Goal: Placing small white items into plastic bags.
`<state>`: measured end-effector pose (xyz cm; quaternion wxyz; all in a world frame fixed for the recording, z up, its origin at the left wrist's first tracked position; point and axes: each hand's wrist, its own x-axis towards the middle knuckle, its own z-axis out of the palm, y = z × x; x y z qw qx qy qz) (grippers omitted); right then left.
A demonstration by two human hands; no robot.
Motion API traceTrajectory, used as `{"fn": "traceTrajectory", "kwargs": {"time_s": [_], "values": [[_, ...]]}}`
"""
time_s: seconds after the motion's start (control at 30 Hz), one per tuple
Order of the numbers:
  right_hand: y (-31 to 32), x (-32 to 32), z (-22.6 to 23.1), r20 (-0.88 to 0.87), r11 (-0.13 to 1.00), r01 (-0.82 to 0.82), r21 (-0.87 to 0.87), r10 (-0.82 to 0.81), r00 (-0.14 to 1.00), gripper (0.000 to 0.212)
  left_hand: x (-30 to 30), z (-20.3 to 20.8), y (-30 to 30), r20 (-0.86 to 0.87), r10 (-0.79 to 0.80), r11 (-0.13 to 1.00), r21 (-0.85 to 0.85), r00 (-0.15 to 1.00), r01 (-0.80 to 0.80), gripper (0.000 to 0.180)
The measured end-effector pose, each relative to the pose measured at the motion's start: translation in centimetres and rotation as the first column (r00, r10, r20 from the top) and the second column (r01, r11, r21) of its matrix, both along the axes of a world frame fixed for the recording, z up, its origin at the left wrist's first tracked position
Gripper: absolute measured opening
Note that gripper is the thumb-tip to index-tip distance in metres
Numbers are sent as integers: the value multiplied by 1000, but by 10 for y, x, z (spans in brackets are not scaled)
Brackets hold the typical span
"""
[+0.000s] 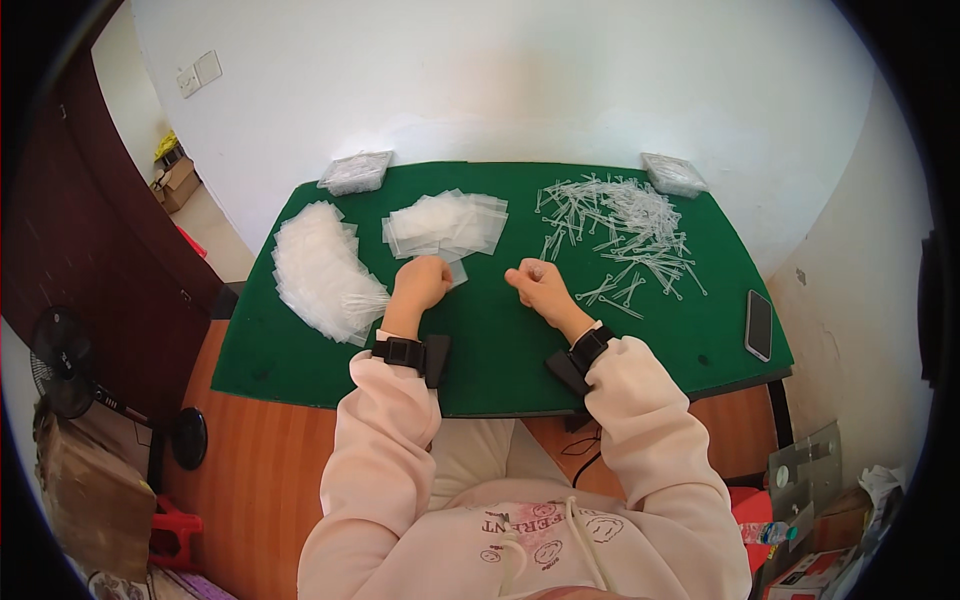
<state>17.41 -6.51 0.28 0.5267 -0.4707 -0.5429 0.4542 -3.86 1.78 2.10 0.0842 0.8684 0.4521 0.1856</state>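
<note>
My left hand (424,284) is closed, its fingers curled at the edge of a small clear plastic bag (458,273) that sticks out beside them. Across a short gap, my right hand (541,287) is curled closed with the thumb toward the left; whatever it may hold is hidden. Beyond my left hand lies a loose pile of flat clear bags (450,222). To its left, a long fanned heap of whitish bags (318,270) curves toward me, with a bundle of thin clear sticks (366,303) on its near end. Past my right hand spreads a heap of clear plastic sticks with looped ends (625,225).
The green-covered table (480,385) stands against a white wall. Clear packs sit at its far left (356,173) and far right (674,175) corners. A phone (759,325) lies at the right edge. On the floor are a black fan (65,360) and a red stool (175,530).
</note>
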Motion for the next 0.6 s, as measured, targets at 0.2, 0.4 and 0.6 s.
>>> {"fn": "traceTrajectory", "kwargs": {"time_s": [0.2, 0.4, 0.6], "values": [[5, 2, -9, -101, 991, 96, 93, -86, 991, 36, 35, 11, -23, 347, -129, 975, 217, 929, 55, 15], [-1, 3, 3, -265, 998, 38, -52, -51, 963, 35, 53, 6, -36, 574, -160, 984, 34, 803, 173, 17], [2, 2, -4, -52, 943, 206, 263, -199, 979, 31, 54, 2, -38, 413, -203, 976, 162, 888, 148, 22]]}}
